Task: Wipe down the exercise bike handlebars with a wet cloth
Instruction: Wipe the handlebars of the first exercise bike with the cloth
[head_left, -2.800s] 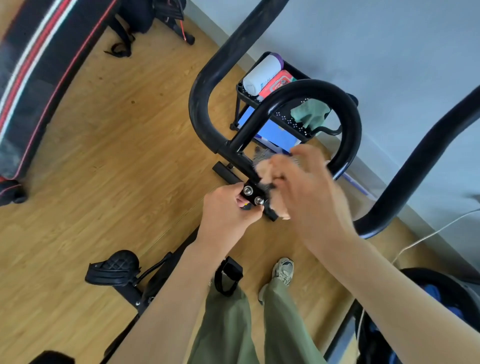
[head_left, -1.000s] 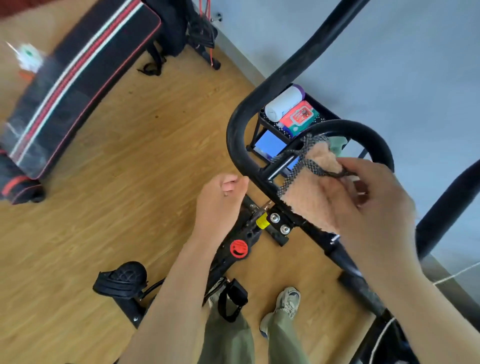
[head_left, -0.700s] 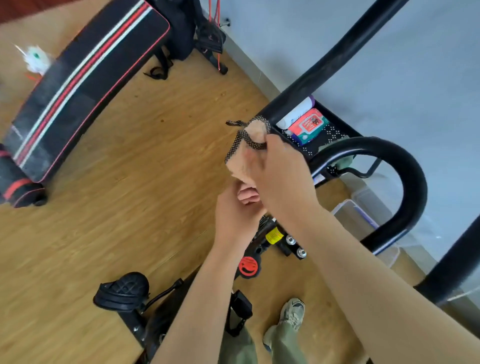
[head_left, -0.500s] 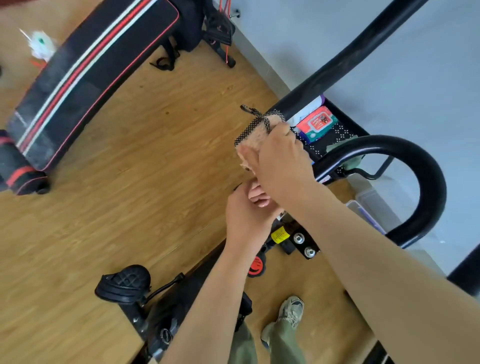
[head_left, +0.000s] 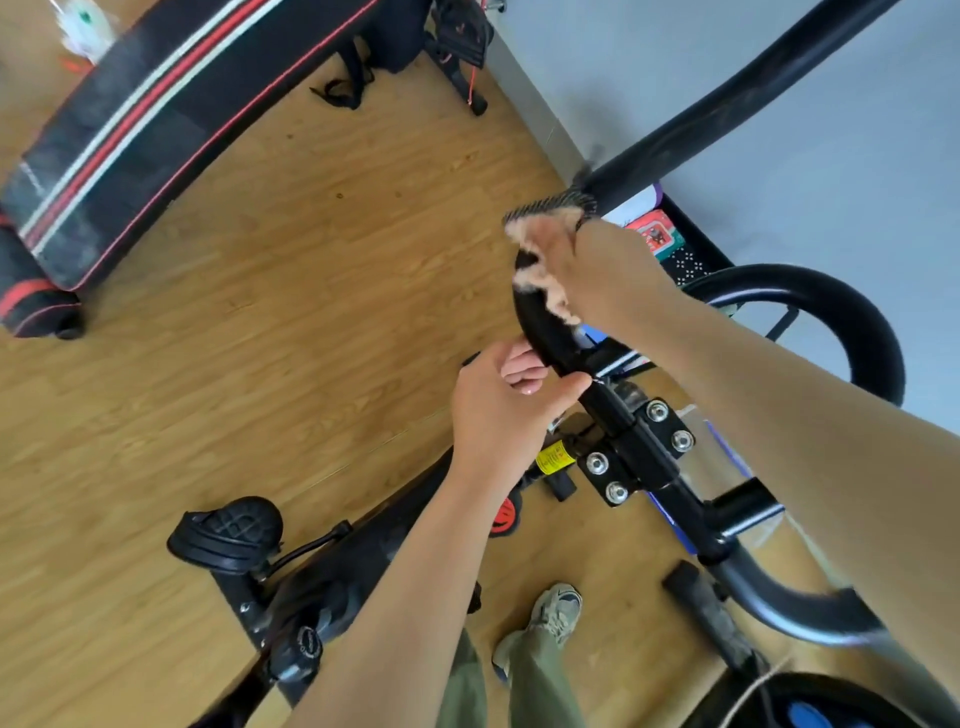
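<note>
Above a wooden floor (head_left: 260, 312), the right hand (head_left: 608, 270) clutches the cloth (head_left: 545, 234) round the bend of the handlebar (head_left: 540, 332). The left hand (head_left: 498, 410) grips the handlebar between cloth and clamp (head_left: 634, 452).

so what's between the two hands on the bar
Head view: only a bare curve of black handlebar between the left hand and the cloth the right hand holds.

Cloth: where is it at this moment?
In the head view the cloth sits upper centre, held by the right hand against the handlebar bend, just above the left hand gripping the same bar.
</note>
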